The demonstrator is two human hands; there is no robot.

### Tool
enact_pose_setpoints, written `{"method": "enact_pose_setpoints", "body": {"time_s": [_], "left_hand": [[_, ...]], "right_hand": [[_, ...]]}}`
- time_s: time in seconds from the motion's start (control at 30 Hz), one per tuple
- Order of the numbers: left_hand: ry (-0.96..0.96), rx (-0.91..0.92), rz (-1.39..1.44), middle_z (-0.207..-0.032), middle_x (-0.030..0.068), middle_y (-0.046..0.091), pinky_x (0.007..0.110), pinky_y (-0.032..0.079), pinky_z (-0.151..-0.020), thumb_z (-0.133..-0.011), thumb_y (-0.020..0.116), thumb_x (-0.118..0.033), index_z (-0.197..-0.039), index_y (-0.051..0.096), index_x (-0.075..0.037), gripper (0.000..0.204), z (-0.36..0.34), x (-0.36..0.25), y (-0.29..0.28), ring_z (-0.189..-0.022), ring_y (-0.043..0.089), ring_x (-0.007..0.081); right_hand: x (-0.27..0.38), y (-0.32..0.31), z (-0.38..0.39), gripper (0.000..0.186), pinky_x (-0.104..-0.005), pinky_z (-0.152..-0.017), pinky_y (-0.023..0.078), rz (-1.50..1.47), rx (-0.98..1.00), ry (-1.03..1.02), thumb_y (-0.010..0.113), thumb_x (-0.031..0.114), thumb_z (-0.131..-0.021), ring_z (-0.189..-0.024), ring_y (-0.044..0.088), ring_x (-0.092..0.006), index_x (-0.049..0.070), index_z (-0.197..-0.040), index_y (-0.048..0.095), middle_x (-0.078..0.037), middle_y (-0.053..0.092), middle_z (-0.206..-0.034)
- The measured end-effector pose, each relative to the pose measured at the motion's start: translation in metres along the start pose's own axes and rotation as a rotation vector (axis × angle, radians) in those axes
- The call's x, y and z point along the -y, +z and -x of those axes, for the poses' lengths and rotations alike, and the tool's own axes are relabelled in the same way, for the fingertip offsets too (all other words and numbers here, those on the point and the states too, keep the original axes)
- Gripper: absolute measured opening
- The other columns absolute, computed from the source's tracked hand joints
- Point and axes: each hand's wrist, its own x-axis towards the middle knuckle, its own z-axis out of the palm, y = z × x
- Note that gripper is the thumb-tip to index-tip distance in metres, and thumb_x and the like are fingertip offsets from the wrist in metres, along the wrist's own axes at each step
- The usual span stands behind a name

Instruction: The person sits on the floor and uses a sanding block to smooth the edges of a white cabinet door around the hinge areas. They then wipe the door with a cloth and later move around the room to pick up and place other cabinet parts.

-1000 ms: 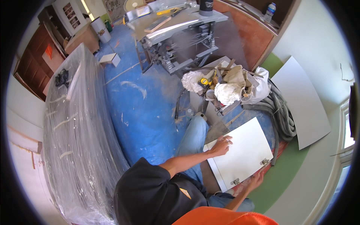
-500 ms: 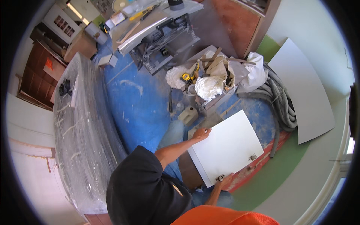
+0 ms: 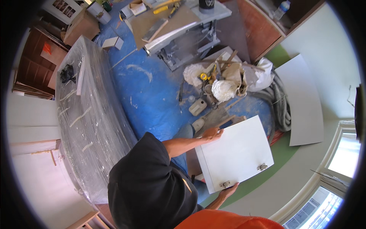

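Note:
A white cabinet door (image 3: 236,150) lies across my lap, tilted, with one metal hinge (image 3: 225,184) near its lower left corner and another hinge (image 3: 262,167) near its lower right. My left hand (image 3: 212,133) is closed on the upper left edge of the door, its thumb over the face. At the near edge, beside the first hinge, my right hand (image 3: 227,191) grips the door from below; its fingers underneath are partly hidden.
Beyond lie a plastic jug (image 3: 198,107), a yellow tape measure (image 3: 204,76), scraps and a coiled grey hose (image 3: 281,107). A cluttered worktable (image 3: 179,34) stands farther back. Plastic-wrapped goods (image 3: 91,126) line the left; a pale panel (image 3: 305,103) leans on the right wall.
The door has shifted slightly right and turned a little in my hands. Both hands keep their hold. The whole view has swung, so more of the window at lower right shows.

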Motion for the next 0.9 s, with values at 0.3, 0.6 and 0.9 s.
{"method": "enact_pose_setpoints", "body": {"time_s": [0.3,0.6,0.9], "left_hand": [[-0.057,-0.220,-0.068,-0.115,0.0244,0.070,0.052,0.053,-0.087,-0.099,0.043,-0.058,-0.115,0.068,-0.001,0.065,0.143,0.052,-0.016,-0.107,0.067,0.0414],[0.015,-0.382,-0.082,-0.108,0.0273,0.070,0.053,0.051,-0.084,-0.100,0.043,-0.055,-0.109,0.069,0.004,0.065,0.286,0.094,-0.014,-0.100,0.068,0.0423],[-0.048,-0.201,0.053,-0.111,0.0270,0.069,0.053,0.048,-0.082,-0.100,0.044,-0.053,-0.107,0.068,0.003,0.062,0.274,0.228,-0.067,-0.101,0.066,0.0405]], "right_hand": [[-0.049,-0.056,0.052,0.070,-0.0420,-0.104,0.044,-0.016,0.084,-0.065,0.054,0.052,-0.100,-0.121,0.056,-0.0295,-0.004,-0.141,0.049,-0.015,0.058,-0.134],[-0.051,-0.114,0.142,0.075,-0.0407,-0.099,0.045,-0.139,0.395,0.011,0.055,0.051,-0.099,-0.119,0.056,-0.0269,-0.004,-0.149,0.042,-0.016,0.056,-0.135],[-0.038,-0.035,0.208,0.063,-0.0426,-0.091,0.051,0.060,0.431,-0.003,0.061,0.037,-0.098,-0.111,0.062,-0.0289,0.000,-0.146,0.045,-0.015,0.058,-0.133]]}}
